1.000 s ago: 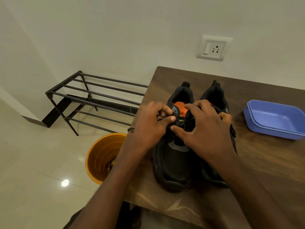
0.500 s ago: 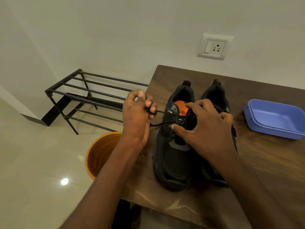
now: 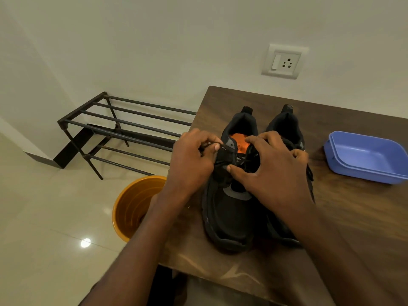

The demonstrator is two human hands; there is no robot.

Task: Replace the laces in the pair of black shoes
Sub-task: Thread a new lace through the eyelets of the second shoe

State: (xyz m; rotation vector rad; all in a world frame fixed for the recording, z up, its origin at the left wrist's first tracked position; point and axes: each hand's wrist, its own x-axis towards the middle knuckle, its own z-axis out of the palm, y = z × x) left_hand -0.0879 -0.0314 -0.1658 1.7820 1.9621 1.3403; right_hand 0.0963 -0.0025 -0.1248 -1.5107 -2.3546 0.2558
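Pair of black shoes sits side by side on the worktop, toes toward me, heels toward the wall. I'm working the left shoe; the right shoe is mostly hidden under my right forearm. Left hand is at the shoe's outer eyelet row, fingers curled and pinching the black lace near the top eyelets, probably to draw it out sideways. Right hand spreads over the tongue area, thumb pressed on the upper, other fingers bent over the collar, gripping nothing I can make out; my read is it pins the shoe so the pull doesn't drag it. Orange bucket on the floor just off the worktop edge, blue tray well to the right; likely for old and new laces, can't confirm.
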